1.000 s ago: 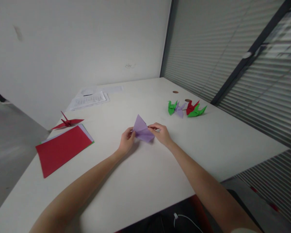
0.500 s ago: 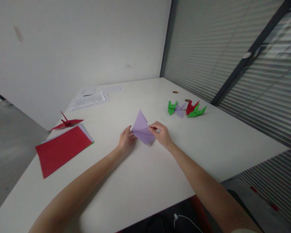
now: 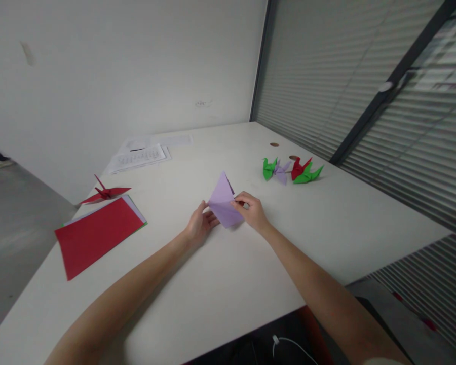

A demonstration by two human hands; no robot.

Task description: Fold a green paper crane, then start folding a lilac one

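Beyond the folded lilac paper (image 3: 222, 200) I see open tabletop (image 3: 213, 152) to reach across; on the right, four origami cranes (image 3: 298, 170) block the way, some seemingly touching.

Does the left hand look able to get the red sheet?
Probably yes: the left hand is open at the purple paper, with only white tabletop between it and the red sheet.

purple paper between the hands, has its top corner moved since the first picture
Yes: the purple paper has its top corner slightly higher in view and farther right, nearer the leftmost green bird, which has not moved.
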